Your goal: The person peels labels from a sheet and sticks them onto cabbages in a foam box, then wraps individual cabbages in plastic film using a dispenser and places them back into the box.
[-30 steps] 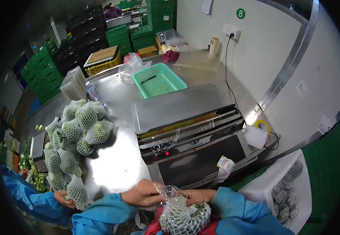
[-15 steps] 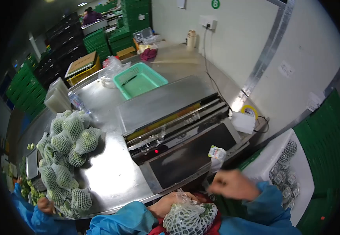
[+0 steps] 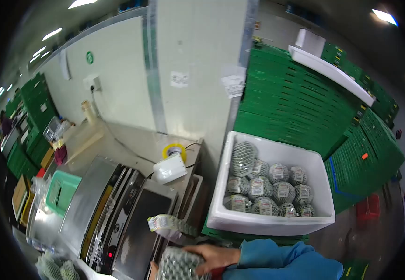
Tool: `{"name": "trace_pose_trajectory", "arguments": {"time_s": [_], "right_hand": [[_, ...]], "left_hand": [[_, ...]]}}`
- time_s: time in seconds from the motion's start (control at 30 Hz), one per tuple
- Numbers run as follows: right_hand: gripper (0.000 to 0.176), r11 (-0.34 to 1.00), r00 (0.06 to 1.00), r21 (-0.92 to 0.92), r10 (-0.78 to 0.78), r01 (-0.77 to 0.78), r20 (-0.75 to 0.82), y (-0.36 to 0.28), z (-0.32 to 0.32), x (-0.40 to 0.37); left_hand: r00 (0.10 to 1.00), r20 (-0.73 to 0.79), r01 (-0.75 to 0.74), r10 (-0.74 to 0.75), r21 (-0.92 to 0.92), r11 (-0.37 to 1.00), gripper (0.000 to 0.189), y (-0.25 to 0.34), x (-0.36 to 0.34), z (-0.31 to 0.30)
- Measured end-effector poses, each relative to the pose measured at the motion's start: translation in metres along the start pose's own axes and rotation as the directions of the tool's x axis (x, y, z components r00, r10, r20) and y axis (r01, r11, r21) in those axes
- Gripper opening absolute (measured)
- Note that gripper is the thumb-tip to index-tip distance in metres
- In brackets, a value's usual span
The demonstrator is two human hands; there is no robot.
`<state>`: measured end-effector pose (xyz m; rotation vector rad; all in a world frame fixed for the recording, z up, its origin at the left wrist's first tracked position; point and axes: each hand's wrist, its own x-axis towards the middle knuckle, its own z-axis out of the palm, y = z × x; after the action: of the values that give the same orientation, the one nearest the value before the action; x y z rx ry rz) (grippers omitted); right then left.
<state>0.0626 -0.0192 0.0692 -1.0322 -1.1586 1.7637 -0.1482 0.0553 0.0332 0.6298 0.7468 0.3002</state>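
At the bottom edge, a vegetable in white foam netting and clear film [image 3: 179,265] is held between both hands. My right hand [image 3: 215,256] grips its upper right side, with the fingers curled over it. Only a small part of my left hand [image 3: 153,270] shows, pressed against the pack's left side. Just above them hangs a roll of printed labels [image 3: 163,224] at the edge of the wrapping machine [image 3: 139,228]. Several netted, labelled packs [image 3: 261,187] lie in a white foam box [image 3: 270,227] on the right.
Green crates [image 3: 291,102] are stacked behind the foam box. On the steel table are yellow tape [image 3: 174,150], a white tray [image 3: 170,169] and a green basket [image 3: 54,196]. More netted vegetables [image 3: 55,268] lie at the lower left. A red basket [image 3: 368,207] stands on the floor.
The view has swung right toward the foam box. My right hand, earlier raised apart from the netted vegetable, now grips it. The pack is now seen lower left of the box.
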Motion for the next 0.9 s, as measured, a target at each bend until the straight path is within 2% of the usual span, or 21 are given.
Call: {"name": "trace_pose_trajectory", "arguments": {"time_s": [0.03, 0.07, 0.1, 0.13, 0.17, 0.2, 0.23, 0.27, 0.3, 0.33, 0.4, 0.43, 0.5, 0.57, 0.63, 0.67, 0.7, 0.77, 0.8, 0.83, 0.9], "right_hand": [[0.092, 0.998, 0.982, 0.035, 0.049, -0.043, -0.184, 0.003, -0.021, -0.013], [0.065, 0.962, 0.96, 0.218, -0.103, 0.162, -0.259, 0.012, -0.046, -0.027], [0.055, 0.84, 0.922, 0.477, -0.066, 0.258, -0.383, 0.034, -0.079, -0.045], [0.048, 0.761, 0.775, 0.421, -0.165, 0.493, -0.61, 0.091, -0.13, -0.06], [0.048, 0.66, 0.772, 0.539, -0.102, 0.524, -0.627, 0.027, -0.144, -0.095], [0.052, 0.639, 0.697, 0.462, -0.165, 0.615, -0.698, 0.013, -0.169, -0.123], [0.055, 0.614, 0.614, 0.379, -0.225, 0.692, -0.757, 0.01, -0.193, -0.148], [0.057, 0.658, 0.476, 0.265, -0.162, 0.705, -0.865, 0.02, -0.225, -0.169], [0.059, 0.704, 0.319, 0.156, -0.105, 0.693, -0.942, 0.025, -0.251, -0.179], [0.059, 0.704, 0.315, 0.152, -0.108, 0.694, -0.943, 0.033, -0.271, -0.185], [0.061, 0.842, 0.169, -0.043, -0.157, 0.537, -0.973, 0.037, -0.298, -0.19], [0.061, 0.843, 0.17, -0.038, -0.153, 0.537, -0.973, 0.041, -0.308, -0.189], [0.059, 0.908, 0.123, -0.048, -0.109, 0.417, -0.986, 0.051, -0.325, -0.178], [0.069, 0.918, 0.171, -0.008, -0.082, 0.397, -0.982, 0.069, -0.346, -0.171], [0.084, 0.996, 0.094, -0.087, -0.088, 0.007, -0.992, 0.113, -0.374, -0.163], [0.093, 0.995, 0.233, -0.086, -0.097, 0.057, -0.968, 0.141, -0.385, -0.165], [0.093, 0.996, 0.241, -0.077, -0.087, 0.051, -0.967, 0.135, -0.38, -0.169], [0.096, 0.966, 0.439, -0.009, -0.125, 0.258, -0.89, 0.103, -0.355, -0.174], [0.092, 0.985, 0.427, -0.048, -0.116, 0.165, -0.897, 0.104, -0.362, -0.174], [0.092, 0.985, 0.437, -0.052, -0.12, 0.164, -0.891, 0.106, -0.364, -0.174], [0.092, 0.933, 0.304, -0.185, -0.281, 0.309, -0.91, 0.095, -0.355, -0.17]], "left_hand": [[0.999, 0.032, -0.024, 0.023, 0.037, 0.999, 0.075, 0.011, 0.014, 0.017], [0.996, 0.078, -0.048, 0.042, 0.077, 0.996, 0.078, 0.021, 0.026, 0.036], [0.991, 0.111, -0.084, 0.07, 0.127, 0.988, 0.081, 0.029, 0.042, 0.053], [0.71, 0.699, 0.254, 0.082, -0.362, 0.897, 0.047, 0.013, 0.112, 0.024], [0.888, 0.46, -0.164, 0.012, 0.293, 0.942, 0.051, 0.055, 0.103, 0.094], [0.846, 0.519, -0.375, 0.127, 0.406, 0.833, 0.052, 0.068, 0.115, 0.135], [0.822, 0.547, -0.468, 0.157, 0.493, 0.733, 0.055, 0.07, 0.142, 0.154], [0.755, 0.608, -0.61, 0.245, 0.514, 0.602, 0.057, 0.062, 0.176, 0.168], [0.653, 0.697, -0.757, 0.295, 0.596, 0.268, 0.057, 0.064, 0.204, 0.187], [0.573, 0.753, -0.808, 0.323, 0.585, 0.069, 0.06, 0.062, 0.224, 0.208], [0.519, 0.808, -0.769, 0.277, 0.583, -0.262, 0.069, 0.045, 0.274, 0.236], [0.505, 0.827, -0.716, 0.248, 0.561, -0.415, 0.073, 0.036, 0.292, 0.246], [0.538, 0.813, -0.667, 0.222, 0.572, -0.477, 0.075, 0.02, 0.321, 0.261], [0.575, 0.792, -0.613, 0.206, 0.583, -0.533, 0.076, 0.011, 0.346, 0.267], [0.587, 0.792, -0.576, 0.165, 0.553, -0.602, 0.07, 0.001, 0.367, 0.266], [0.574, 0.801, -0.5, 0.168, 0.506, -0.703, 0.085, -0.01, 0.384, 0.259], [0.583, 0.794, -0.498, 0.17, 0.515, -0.698, 0.085, -0.013, 0.384, 0.26], [0.579, 0.799, -0.495, 0.163, 0.503, -0.709, 0.078, -0.015, 0.379, 0.262], [0.583, 0.794, -0.485, 0.174, 0.512, -0.709, 0.078, -0.015, 0.376, 0.263], [0.581, 0.791, -0.48, 0.192, 0.523, -0.704, 0.068, -0.015, 0.373, 0.264], [0.581, 0.783, -0.463, 0.22, 0.541, -0.702, 0.06, -0.012, 0.37, 0.264]]}}
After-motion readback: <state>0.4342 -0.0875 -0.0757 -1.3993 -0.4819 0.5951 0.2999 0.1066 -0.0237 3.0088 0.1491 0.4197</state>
